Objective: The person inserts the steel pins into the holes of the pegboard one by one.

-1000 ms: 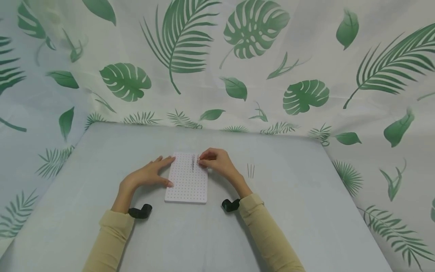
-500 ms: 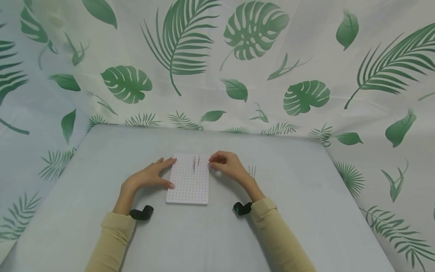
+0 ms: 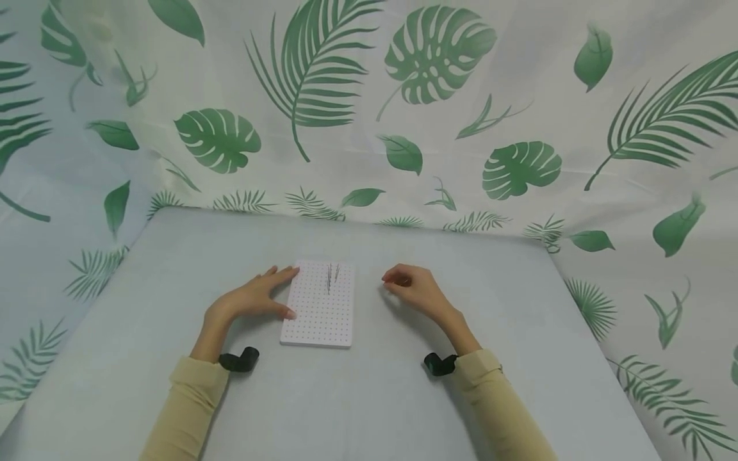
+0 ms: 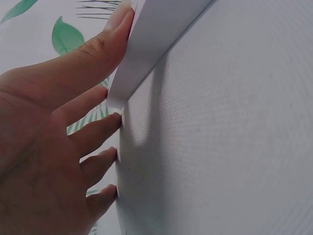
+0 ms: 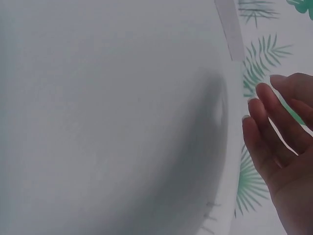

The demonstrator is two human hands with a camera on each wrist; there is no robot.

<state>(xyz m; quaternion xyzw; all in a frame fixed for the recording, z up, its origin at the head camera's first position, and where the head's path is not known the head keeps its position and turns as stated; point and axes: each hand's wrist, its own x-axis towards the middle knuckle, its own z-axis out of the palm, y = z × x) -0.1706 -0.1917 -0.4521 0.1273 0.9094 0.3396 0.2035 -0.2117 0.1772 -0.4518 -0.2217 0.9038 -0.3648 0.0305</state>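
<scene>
A white board [image 3: 317, 326] with rows of small holes lies on the table, and several thin dark needle-like pins [image 3: 329, 280] stand in its upper right part. My left hand [image 3: 248, 299] rests at the board's left side, thumb and a fingertip touching its edge, fingers spread and fairly straight. To the right of the board, my right hand [image 3: 421, 291] hovers over the table. Its fingers are loosely bent, and nothing shows between them in the right wrist view. Three more thin pins [image 5: 210, 216] lie on the table near that hand; in the head view the hand hides them.
A pale cloth covers the table [image 3: 277, 397]. White curtain walls [image 3: 357, 166] with green leaf prints stand behind it and at both sides. A small black camera [image 3: 441, 364] sits on the right wrist and another camera [image 3: 241, 360] on the left.
My right hand has left the pins in the board and moved right, over the loose pins on the table. My left hand has stayed at the board's left edge.
</scene>
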